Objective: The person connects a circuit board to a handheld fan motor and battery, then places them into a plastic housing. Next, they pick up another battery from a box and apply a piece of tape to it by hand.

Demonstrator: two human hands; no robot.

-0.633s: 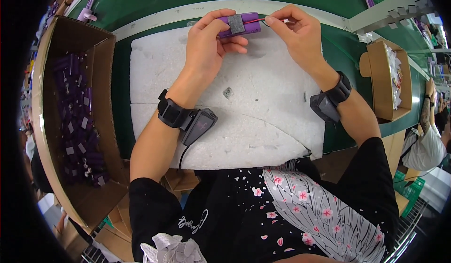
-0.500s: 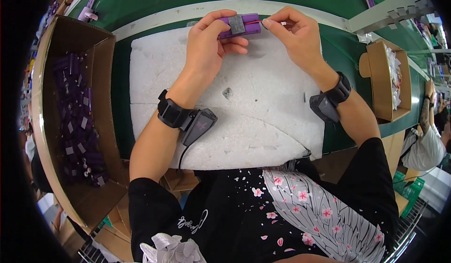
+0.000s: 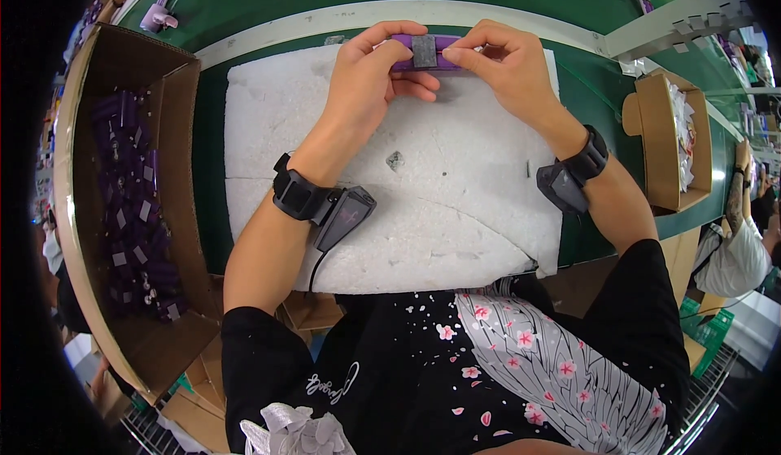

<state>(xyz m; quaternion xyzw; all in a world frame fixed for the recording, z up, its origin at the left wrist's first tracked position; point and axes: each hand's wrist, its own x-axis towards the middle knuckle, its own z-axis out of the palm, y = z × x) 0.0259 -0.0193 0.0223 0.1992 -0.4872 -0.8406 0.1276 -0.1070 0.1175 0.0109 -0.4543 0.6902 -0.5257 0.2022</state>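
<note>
A purple battery pack [image 3: 403,66], long and rounded with a grey foam pad [image 3: 424,51] across its middle, is held over the far part of the white foam board [image 3: 390,235]. My left hand [image 3: 370,69] is closed round its left end, thumb on top and the lower fingers curled beneath. From the right, my right hand [image 3: 504,65] pinches at a thin red wire [image 3: 443,50] lying along the pack beside the pad. The fingertips hide most of that wire and the pack's right end.
At left stands a deep cardboard box [image 3: 175,130] with several purple packs [image 3: 122,211]. A smaller box [image 3: 651,142] with white pieces is at right. A metal rail [image 3: 325,20] crosses behind the board; purple devices [image 3: 159,16] lie beyond. Another person's arm [image 3: 739,195] shows far right.
The pack has shifted slightly right and nearer me, now level. My right fingertips have moved in from beyond its right end onto the pack, and less red wire shows.
</note>
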